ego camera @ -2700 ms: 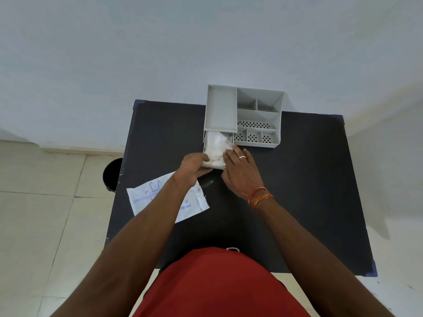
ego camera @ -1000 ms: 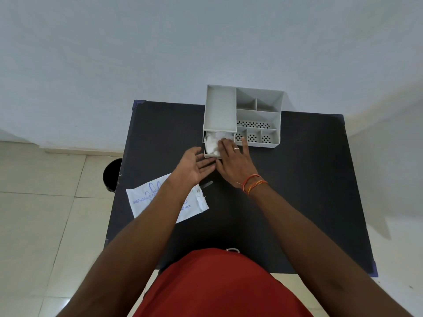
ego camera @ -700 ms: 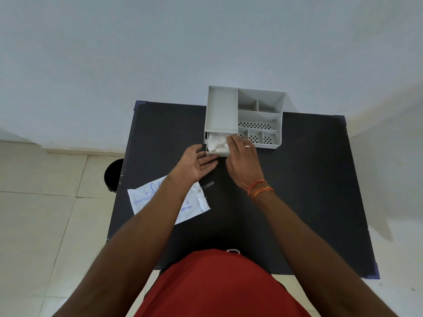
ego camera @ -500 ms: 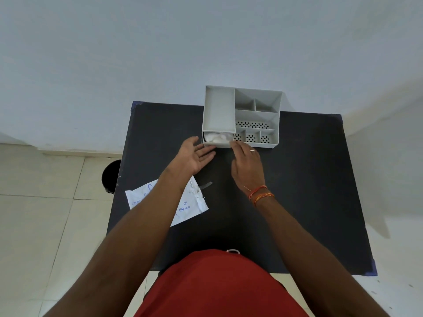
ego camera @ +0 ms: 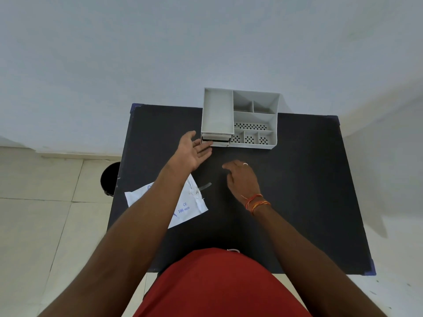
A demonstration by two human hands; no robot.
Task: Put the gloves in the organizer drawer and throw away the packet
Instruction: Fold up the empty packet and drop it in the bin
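Note:
A grey desk organizer [ego camera: 254,120] stands at the far edge of the black table [ego camera: 297,191]. Its drawer [ego camera: 216,140] at the lower left is pushed in, and the gloves are hidden from view. My left hand [ego camera: 191,152] is open, palm up, with its fingertips touching the drawer front. My right hand [ego camera: 240,177] hovers empty over the table, a little below and right of the drawer, fingers loosely apart. The white glove packet [ego camera: 190,207] with blue print lies flat near the table's left edge, partly under my left forearm.
A dark round bin [ego camera: 111,177] stands on the tiled floor just left of the table. A small torn strip [ego camera: 204,186] lies beside the packet. The organizer's back touches the pale wall. My red shirt fills the bottom of the view.
The drawer with the white gloves slid shut into the organizer. My right hand drew back from the drawer toward me. My left hand stayed by the drawer front.

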